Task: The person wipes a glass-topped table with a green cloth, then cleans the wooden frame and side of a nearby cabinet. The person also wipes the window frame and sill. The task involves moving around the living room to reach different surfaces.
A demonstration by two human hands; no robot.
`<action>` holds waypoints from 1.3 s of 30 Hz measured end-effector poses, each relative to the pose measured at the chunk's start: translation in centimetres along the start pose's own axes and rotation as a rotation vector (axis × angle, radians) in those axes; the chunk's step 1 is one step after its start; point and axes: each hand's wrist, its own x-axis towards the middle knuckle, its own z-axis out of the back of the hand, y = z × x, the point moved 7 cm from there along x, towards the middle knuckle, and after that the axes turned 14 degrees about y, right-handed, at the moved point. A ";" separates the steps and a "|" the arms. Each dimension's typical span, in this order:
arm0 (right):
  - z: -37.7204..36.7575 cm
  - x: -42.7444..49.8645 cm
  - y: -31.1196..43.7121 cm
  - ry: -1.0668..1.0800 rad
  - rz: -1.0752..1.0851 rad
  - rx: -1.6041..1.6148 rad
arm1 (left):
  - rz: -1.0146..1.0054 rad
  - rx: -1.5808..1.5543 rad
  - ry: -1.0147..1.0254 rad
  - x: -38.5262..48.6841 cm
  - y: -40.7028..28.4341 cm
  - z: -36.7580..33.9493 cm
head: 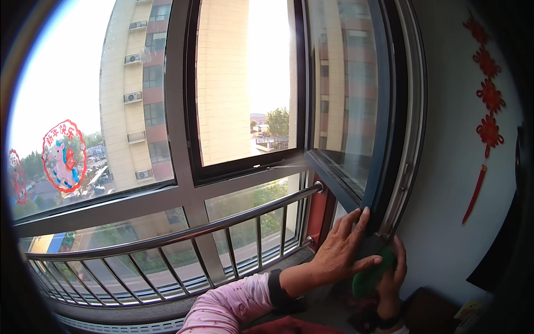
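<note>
An inward-swung casement window sash [373, 183] with a dark blue frame stands in front of me on the right. My left hand [340, 246] has its fingertips on the sash's lower corner, and its thumb is spread to the right below it. Under that corner, my right hand [392, 267] holds a green cloth [370, 277] close to the bottom edge of the frame. Part of the cloth is hidden behind my left thumb. The fixed window frame [246, 167] is dark around the opening, which looks outdoors.
A curved metal guard rail [179, 238] with upright bars runs along the window, low on the left. Round stickers [64, 156] decorate the left pane. Red knot ornaments [490, 96] hang on the white wall [442, 175]. A dark object [496, 250] stands at the right edge.
</note>
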 end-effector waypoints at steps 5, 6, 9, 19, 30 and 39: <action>2.0 0.7 -1.1 -0.118 -0.019 -0.103 | -0.059 -0.114 0.059 2.8 -0.4 -3.7; 2.3 1.0 -1.6 -0.144 -0.037 -0.083 | -0.077 -0.115 0.077 3.2 -0.5 -4.3; 3.1 2.1 -2.7 -0.260 -0.078 -0.316 | -0.149 -0.159 0.124 4.3 -0.2 -5.6; 6.9 4.7 -8.3 -0.542 0.048 -0.316 | -0.319 -0.266 0.304 6.9 1.9 -8.1; 12.5 6.5 -14.4 -0.590 -0.046 -0.195 | 0.093 -0.431 0.686 -2.3 9.8 -5.8; 16.3 7.5 -18.9 -0.578 -0.146 -0.240 | 0.616 -0.630 0.452 -18.8 16.7 1.4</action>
